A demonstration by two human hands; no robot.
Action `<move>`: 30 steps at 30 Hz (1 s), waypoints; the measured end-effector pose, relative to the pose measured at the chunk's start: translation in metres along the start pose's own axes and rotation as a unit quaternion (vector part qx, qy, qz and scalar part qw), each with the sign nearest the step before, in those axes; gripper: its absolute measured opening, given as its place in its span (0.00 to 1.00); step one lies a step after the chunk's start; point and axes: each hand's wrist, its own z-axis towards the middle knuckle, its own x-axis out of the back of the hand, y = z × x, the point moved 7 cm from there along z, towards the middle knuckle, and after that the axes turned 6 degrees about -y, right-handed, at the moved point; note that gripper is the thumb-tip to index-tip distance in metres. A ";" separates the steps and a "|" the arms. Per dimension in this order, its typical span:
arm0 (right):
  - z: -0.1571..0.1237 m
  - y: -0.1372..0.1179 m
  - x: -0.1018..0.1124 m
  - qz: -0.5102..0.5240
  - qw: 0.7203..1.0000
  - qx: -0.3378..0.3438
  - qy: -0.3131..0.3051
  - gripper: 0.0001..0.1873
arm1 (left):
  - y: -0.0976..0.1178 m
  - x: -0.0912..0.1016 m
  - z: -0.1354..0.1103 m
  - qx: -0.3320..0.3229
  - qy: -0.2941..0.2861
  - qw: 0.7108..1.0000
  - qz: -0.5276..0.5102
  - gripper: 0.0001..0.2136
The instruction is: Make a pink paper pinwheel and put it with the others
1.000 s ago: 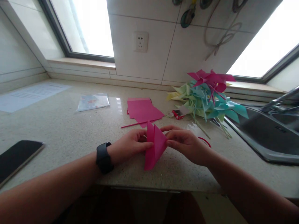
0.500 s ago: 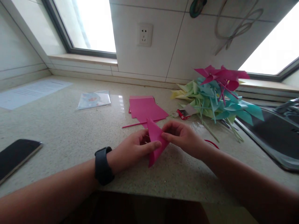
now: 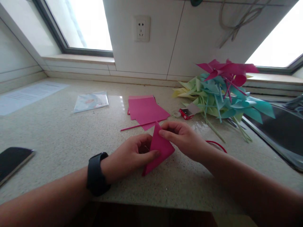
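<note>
Between my hands is a folded pink sheet of paper (image 3: 159,151), tilted with one corner pointing up. My left hand (image 3: 136,151), with a dark watch (image 3: 98,174) at the wrist, grips its left side, thumb across the front face. My right hand (image 3: 181,135) pinches the paper near its upper corner between thumb and fingers. The fingertips behind the paper are hidden. Just beyond it lies a stack of pink paper sheets (image 3: 145,108), with a thin pink stick (image 3: 132,127) by its front edge.
Blue, green and pink paper pinwheels (image 3: 227,74) are heaped at the right, by a sink (image 3: 286,135). A small red box (image 3: 186,114) and a tape roll (image 3: 175,114) lie near the stack. Leftward are a clear packet (image 3: 91,101), a printed sheet (image 3: 28,94) and a phone (image 3: 14,162).
The pink paper has turned so that more of its folded face shows. My right hand has shifted up toward its top corner, while my left hand keeps its hold.
</note>
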 end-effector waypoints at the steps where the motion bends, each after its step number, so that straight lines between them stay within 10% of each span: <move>1: -0.001 0.001 -0.001 0.006 1.000 0.002 0.007 0.10 | -0.001 0.000 0.000 0.007 -0.003 1.000 -0.001 0.14; 30: -0.019 0.002 0.011 -0.024 0.999 0.046 -0.004 0.10 | 0.009 0.016 -0.005 -0.019 0.131 0.990 0.046 0.13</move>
